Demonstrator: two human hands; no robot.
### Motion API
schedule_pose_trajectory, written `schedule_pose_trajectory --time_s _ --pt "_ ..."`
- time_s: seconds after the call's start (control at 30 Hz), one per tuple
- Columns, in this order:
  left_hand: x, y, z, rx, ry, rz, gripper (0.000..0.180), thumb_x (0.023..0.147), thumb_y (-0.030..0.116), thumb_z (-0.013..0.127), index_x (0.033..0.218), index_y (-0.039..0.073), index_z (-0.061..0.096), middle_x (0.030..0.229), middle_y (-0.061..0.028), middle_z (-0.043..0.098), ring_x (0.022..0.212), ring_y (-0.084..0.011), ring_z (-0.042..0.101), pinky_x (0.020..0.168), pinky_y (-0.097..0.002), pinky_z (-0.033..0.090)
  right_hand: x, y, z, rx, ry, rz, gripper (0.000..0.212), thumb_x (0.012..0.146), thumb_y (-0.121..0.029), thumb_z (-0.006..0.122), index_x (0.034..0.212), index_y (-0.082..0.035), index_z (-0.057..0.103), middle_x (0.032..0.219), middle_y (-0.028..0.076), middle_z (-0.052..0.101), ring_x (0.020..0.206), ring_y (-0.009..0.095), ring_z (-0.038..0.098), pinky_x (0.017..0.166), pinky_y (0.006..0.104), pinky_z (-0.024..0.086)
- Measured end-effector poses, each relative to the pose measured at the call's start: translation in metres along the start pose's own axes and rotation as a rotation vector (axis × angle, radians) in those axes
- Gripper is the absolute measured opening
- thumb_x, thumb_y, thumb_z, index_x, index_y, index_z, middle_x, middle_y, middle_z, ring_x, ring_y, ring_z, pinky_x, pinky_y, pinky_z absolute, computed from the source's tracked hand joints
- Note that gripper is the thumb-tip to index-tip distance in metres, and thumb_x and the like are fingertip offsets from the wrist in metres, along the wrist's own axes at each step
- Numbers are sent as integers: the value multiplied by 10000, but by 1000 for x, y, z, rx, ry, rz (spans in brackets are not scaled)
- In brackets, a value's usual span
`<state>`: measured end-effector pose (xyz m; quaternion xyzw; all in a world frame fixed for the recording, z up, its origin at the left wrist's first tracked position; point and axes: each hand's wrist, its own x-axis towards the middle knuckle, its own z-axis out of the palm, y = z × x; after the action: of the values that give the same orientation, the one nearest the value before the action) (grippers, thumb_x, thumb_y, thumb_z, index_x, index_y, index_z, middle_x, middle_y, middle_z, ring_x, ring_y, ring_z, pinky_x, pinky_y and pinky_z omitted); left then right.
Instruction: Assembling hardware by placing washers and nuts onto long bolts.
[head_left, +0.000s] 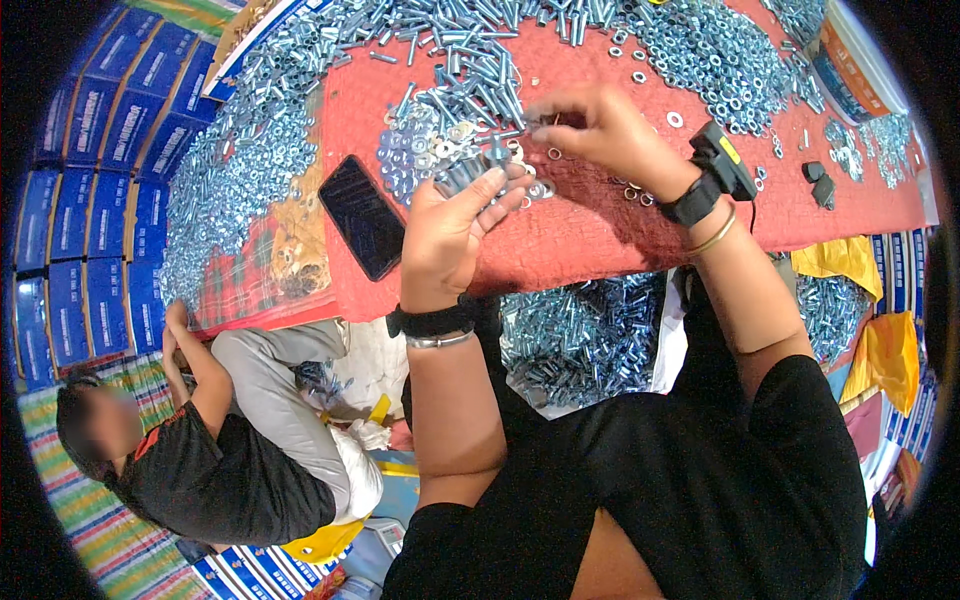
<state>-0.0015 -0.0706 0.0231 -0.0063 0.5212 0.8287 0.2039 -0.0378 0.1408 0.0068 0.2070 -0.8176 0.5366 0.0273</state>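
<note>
My left hand (pixel 448 230) is palm up over the near part of the red-covered table (pixel 590 235). Its thumb and fingers close around several short silvery metal cylinders (pixel 462 174), which look like bolt sleeves. To its right, my right hand (pixel 608 132) hovers with thumb and fingertips bent together in a pinch. What sits between those fingertips is too small to make out. Below and beside both hands lie flat washers (pixel 405 150), and a few loose rings (pixel 640 195) are near my right wrist. Beyond them spreads a heap of metal bolts (pixel 470 70).
A black phone (pixel 362 218) lies left of my left hand. Nuts (pixel 735 80) are heaped at the far right by a white bucket (pixel 855 65). Another person (pixel 220 470) sits at the left, arms against the table edge. Blue boxes (pixel 95 210) stack behind; metal parts (pixel 585 340) fill a container below the table.
</note>
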Motion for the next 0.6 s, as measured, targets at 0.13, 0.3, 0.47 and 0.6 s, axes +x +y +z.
schedule_pose_trajectory --time_s 0.13,0.3,0.47,0.6 --pt "3 -7 10 2 -55 -73 238 885 20 565 1115 -35 535 1009 -141 635 915 -236 649 833 -340 557 2 -31 -13 127 -70 -113 226 845 -86 633 1050 9 640 930 50 647 883 126 598 793 277 473" --pt "8 -17 15 81 -154 -105 251 867 -15 527 1117 -15 528 1000 -82 611 883 -168 631 762 -285 551 2 -37 -6 -110 -84 -401 213 780 -91 648 966 12 630 965 134 606 909 279 605 807 342 473" --pt "11 -19 23 176 -165 -112 246 796 -63 506 1025 4 565 849 -12 582 691 -69 556 582 -191 456 -1 -32 0 -121 -102 -435 191 763 -166 632 869 -8 622 853 146 569 809 334 591 715 399 470" --pt "10 -21 24 204 -130 -84 266 764 -68 507 1006 21 572 851 -4 576 642 -37 508 514 -174 373 -4 -36 3 -227 -109 -379 204 761 -140 634 903 6 618 903 152 580 836 338 596 737 391 473"
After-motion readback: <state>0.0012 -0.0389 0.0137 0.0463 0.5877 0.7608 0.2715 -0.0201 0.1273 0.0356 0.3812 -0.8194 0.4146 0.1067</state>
